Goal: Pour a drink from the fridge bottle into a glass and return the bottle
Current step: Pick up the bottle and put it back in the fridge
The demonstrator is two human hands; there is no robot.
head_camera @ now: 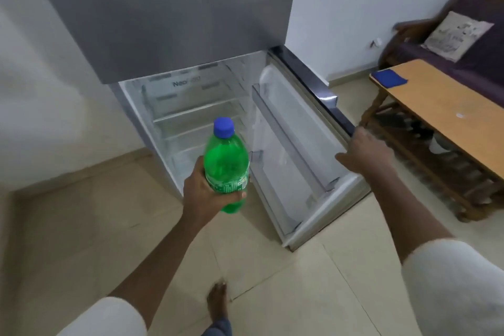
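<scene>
A green plastic bottle (226, 163) with a blue cap stands upright in my left hand (203, 194), which is wrapped around its lower half in front of the open fridge (174, 106). The fridge's lower compartment shows bare white shelves. Its door (297, 144) is swung open to the right, with bare door racks. My right hand (362, 148) rests on the door's outer edge, fingers curled over it. No glass is in view.
A wooden table (441, 106) stands at the right with a blue cloth (390, 78) on its far end. Behind it is a dark sofa with a cushion (458, 35). White walls flank the fridge. My bare foot (218, 300) is on the tiled floor.
</scene>
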